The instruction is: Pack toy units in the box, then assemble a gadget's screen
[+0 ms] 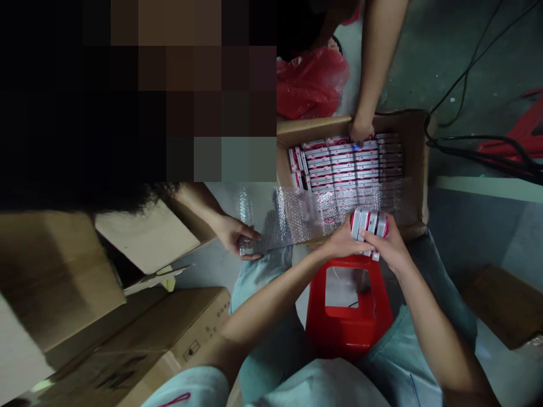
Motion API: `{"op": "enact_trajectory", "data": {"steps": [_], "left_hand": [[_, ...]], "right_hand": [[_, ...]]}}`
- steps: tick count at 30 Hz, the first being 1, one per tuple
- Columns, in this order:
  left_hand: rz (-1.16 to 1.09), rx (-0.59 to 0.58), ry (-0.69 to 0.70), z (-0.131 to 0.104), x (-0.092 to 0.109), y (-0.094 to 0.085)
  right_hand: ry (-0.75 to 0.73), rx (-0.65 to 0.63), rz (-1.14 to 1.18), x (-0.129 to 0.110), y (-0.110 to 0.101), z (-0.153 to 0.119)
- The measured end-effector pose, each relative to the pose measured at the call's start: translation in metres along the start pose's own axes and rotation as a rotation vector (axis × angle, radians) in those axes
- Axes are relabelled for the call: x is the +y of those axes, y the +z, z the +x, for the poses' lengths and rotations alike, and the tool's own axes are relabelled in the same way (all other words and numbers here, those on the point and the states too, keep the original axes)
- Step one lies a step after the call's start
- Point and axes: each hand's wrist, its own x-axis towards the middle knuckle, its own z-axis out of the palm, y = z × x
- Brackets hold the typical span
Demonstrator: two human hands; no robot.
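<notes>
Between my two hands is a short stack of flat silver-and-red boxes (368,226), held just above the near edge of an open carton (424,181). My left hand (343,242) grips the stack from the left, and my right hand (391,244) closes round its right side. Inside the carton stand rows of similar silver-and-red boxes (343,164). A sheet of bubble wrap (292,215) lies over their near part and stretches out to the left.
Another person's hand (237,234) holds the bubble wrap's left end; a further hand (362,130) reaches into the carton from above. A red plastic stool (348,333) stands between my legs. Cardboard boxes (169,322) crowd the left; black cables (487,141) cross at right.
</notes>
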Motion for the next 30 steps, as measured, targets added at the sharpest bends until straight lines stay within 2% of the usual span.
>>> {"op": "enact_trajectory", "data": {"steps": [5, 12, 18, 25, 30], "left_hand": [[0.033, 0.019, -0.027, 0.000, 0.000, -0.001], [0.014, 0.025, 0.019, 0.003, -0.007, -0.001], [-0.022, -0.028, 0.008, 0.004, -0.006, -0.002], [-0.088, 0.045, -0.021, 0.005, -0.013, -0.002], [-0.054, 0.040, -0.060, 0.008, -0.013, -0.003]], "right_hand": [[0.000, -0.001, 0.005, 0.001, 0.000, 0.001], [-0.015, 0.003, -0.007, 0.002, 0.000, 0.002], [0.018, -0.008, 0.010, 0.003, 0.001, 0.003], [0.003, -0.012, 0.006, 0.007, 0.001, 0.009], [0.021, -0.013, 0.001, 0.006, 0.001, 0.013]]}}
